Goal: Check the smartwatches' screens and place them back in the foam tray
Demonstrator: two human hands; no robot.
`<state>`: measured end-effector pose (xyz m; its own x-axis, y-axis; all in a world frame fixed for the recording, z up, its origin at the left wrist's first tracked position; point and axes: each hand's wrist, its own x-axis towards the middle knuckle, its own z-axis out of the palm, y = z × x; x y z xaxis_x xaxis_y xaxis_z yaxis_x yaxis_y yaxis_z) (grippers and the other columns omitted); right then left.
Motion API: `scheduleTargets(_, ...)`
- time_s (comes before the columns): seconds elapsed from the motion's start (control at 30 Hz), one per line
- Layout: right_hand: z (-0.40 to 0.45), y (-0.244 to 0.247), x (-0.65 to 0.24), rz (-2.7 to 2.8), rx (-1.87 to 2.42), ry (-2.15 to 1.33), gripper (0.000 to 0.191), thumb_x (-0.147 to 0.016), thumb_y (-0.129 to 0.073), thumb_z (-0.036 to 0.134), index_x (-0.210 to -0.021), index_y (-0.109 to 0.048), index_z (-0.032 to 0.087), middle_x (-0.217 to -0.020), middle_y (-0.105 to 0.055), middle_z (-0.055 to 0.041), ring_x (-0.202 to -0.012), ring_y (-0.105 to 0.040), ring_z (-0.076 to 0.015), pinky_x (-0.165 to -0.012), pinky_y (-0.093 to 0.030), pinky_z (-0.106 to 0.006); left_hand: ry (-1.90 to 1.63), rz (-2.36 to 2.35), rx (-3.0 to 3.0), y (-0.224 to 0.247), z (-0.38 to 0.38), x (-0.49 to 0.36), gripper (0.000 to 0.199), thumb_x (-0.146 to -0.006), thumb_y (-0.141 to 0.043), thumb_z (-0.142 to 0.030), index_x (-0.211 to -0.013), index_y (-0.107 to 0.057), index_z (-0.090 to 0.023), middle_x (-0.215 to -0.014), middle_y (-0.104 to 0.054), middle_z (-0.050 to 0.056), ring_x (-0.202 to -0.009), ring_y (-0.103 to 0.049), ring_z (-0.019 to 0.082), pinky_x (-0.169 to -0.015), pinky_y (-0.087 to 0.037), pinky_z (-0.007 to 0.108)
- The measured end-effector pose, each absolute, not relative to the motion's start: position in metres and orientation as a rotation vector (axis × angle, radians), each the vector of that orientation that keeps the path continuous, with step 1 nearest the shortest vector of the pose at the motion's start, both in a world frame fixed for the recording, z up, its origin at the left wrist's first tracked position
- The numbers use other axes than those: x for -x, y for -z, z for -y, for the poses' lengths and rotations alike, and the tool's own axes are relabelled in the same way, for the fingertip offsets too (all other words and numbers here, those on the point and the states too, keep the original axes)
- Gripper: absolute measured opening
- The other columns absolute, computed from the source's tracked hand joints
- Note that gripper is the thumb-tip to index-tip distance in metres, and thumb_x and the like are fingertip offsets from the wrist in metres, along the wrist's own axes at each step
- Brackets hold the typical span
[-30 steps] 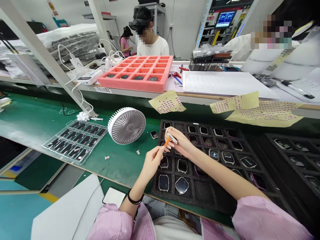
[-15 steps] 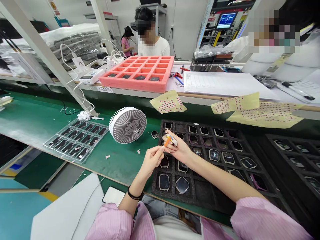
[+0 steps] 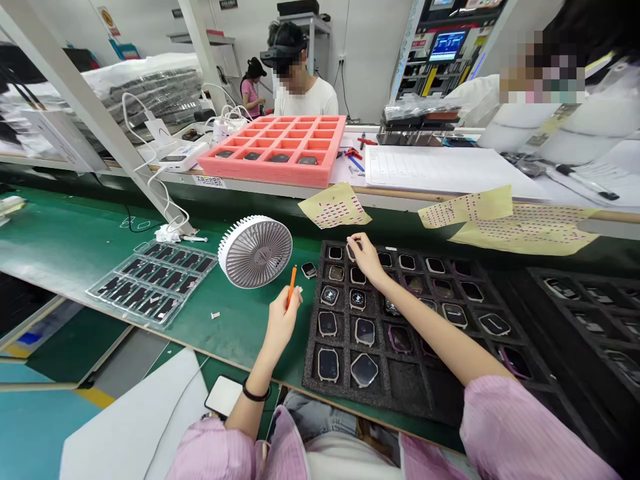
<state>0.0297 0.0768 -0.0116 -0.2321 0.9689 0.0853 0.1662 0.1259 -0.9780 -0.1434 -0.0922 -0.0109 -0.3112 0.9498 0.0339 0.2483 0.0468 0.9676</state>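
Note:
My left hand (image 3: 281, 319) is closed around a thin orange stick-like tool (image 3: 292, 285) that points upward; a small pale bit shows by the fingertips. It hovers over the green bench, left of a black foam tray (image 3: 407, 380). My right hand (image 3: 367, 259) reaches to the tray's back row, fingers pinched on a watch case (image 3: 355, 249) at one compartment, mostly covered by the fingers. Several square smartwatches lie in the other compartments, among them a watch with a lit face (image 3: 357, 299). One loose watch (image 3: 309, 270) lies on the bench beside the tray.
A white fan (image 3: 256, 252) stands on the bench. Left of it is a clear plastic tray (image 3: 131, 308) of dark parts. A pink foam tray (image 3: 270, 175) sits on the raised shelf, where yellow sticker sheets (image 3: 336, 207) hang. Another black tray (image 3: 570, 320) lies right. Co-workers sit opposite.
My hands were together over the tray, the orange tool against the watch. The right hand has carried the watch to the back-row compartment; the left has moved left with the tool.

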Motion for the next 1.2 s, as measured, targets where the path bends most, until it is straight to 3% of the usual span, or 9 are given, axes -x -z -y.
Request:
scheduleTargets(0.17,-0.113,0.03,-0.048,1.841,1.432,-0.726,0.015,-0.086,-0.052,0.034,-0.08,-0.057,0.022,-0.078,-0.062,-0.0077,-0.086,-0.057,-0.0277,-0.078,-0.041,-0.037,-0.859,-2.06,-1.473,0.025,0.106,0.167,0.029,-0.094,-0.042,-0.033,-0.07,-0.05,-0.02,-0.057,-0.05,-0.002,-0.056,-0.05,0.015,-0.058,-0.029,0.024)
scheduleTargets(0.33,-0.11,0.031,-0.077,2.034,1.51,-0.396,0.019,-0.088,-0.051,0.032,-0.089,-0.063,0.017,-0.106,-0.059,-0.0187,-0.11,-0.048,-0.0361,-0.091,-0.035,-0.047,-0.607,-2.205,-1.512,0.032,0.107,0.172,0.026,-0.096,-0.041,-0.03,-0.075,-0.053,-0.02,-0.072,-0.066,0.005,-0.069,-0.063,0.021,-0.059,-0.032,0.024)
scheduleTargets(0.47,-0.116,0.028,-0.114,2.076,1.544,-0.339,0.027,-0.087,-0.054,0.035,-0.072,-0.06,0.015,-0.099,-0.058,-0.0227,-0.11,-0.045,-0.0409,-0.091,-0.032,-0.055,-0.502,-2.269,-1.504,0.03,0.108,0.172,0.021,-0.097,-0.042,-0.031,-0.086,-0.056,-0.019,-0.082,-0.07,0.008,-0.077,-0.067,0.024,-0.059,-0.033,0.025)
scheduleTargets(0.63,-0.118,0.028,-0.14,2.078,1.354,-0.545,0.036,-0.075,-0.066,0.055,-0.067,-0.056,0.02,-0.089,-0.062,-0.0125,-0.102,-0.052,-0.0337,-0.092,-0.036,-0.05,-0.712,-2.236,-1.443,0.02,0.111,0.168,0.025,-0.095,-0.043,-0.038,-0.107,-0.053,-0.019,-0.082,-0.068,0.006,-0.073,-0.065,0.023,-0.059,-0.035,0.025)
scheduleTargets(0.77,-0.108,0.022,-0.142,1.884,1.205,-0.8,0.048,-0.064,-0.068,0.067,-0.073,-0.053,0.023,-0.077,-0.063,-0.0055,-0.081,-0.06,-0.0248,-0.08,-0.045,-0.041,-0.974,-1.885,-1.462,0.013,0.108,0.153,0.029,-0.096,-0.036,-0.04,-0.103,-0.054,-0.019,-0.06,-0.049,-0.004,-0.055,-0.049,0.015,-0.055,-0.03,0.023)
scheduleTargets(0.87,-0.089,0.013,-0.127,1.677,1.116,-0.966,0.05,-0.071,-0.057,0.073,-0.078,-0.049,0.024,-0.069,-0.058,-0.0013,-0.065,-0.057,-0.0185,-0.066,-0.046,-0.035,-1.076,-1.509,-1.433,0.005,0.1,0.13,0.031,-0.095,-0.038,-0.043,-0.098,-0.056,-0.018,-0.055,-0.037,-0.007,-0.05,-0.037,0.01,-0.052,-0.026,0.021)
scheduleTargets(0.97,-0.058,-0.003,-0.099,1.572,1.008,-1.163,0.043,-0.08,-0.052,0.067,-0.081,-0.049,0.024,-0.061,-0.05,0.0038,-0.051,-0.049,-0.0136,-0.053,-0.043,-0.03,-1.08,-1.248,-1.342,-0.006,0.091,0.105,0.034,-0.093,-0.041,-0.047,-0.092,-0.057,-0.016,-0.053,-0.034,-0.008,-0.047,-0.03,0.008,-0.049,-0.025,0.02)
scheduleTargets(1.03,-0.035,-0.016,-0.079,1.416,0.864,-1.508,0.034,-0.08,-0.062,0.054,-0.079,-0.048,0.024,-0.055,-0.043,0.0075,-0.042,-0.038,-0.0091,-0.045,-0.036,-0.025,-1.075,-1.185,-1.295,-0.012,0.086,0.092,0.038,-0.092,-0.042,-0.05,-0.087,-0.057,-0.016,-0.051,-0.033,-0.009,-0.044,-0.027,0.006,-0.046,-0.024,0.02)
scheduleTargets(1.2,0.004,-0.039,-0.052,1.077,0.624,-1.986,0.033,-0.078,-0.073,0.039,-0.071,-0.046,0.021,-0.051,-0.045,0.009,-0.034,-0.029,-0.0031,-0.037,-0.024,-0.019,-1.07,-1.182,-1.309,-0.017,0.081,0.084,0.044,-0.092,-0.04,-0.054,-0.078,-0.056,-0.016,-0.047,-0.035,-0.009,-0.04,-0.026,0.005,-0.043,-0.023,0.02)
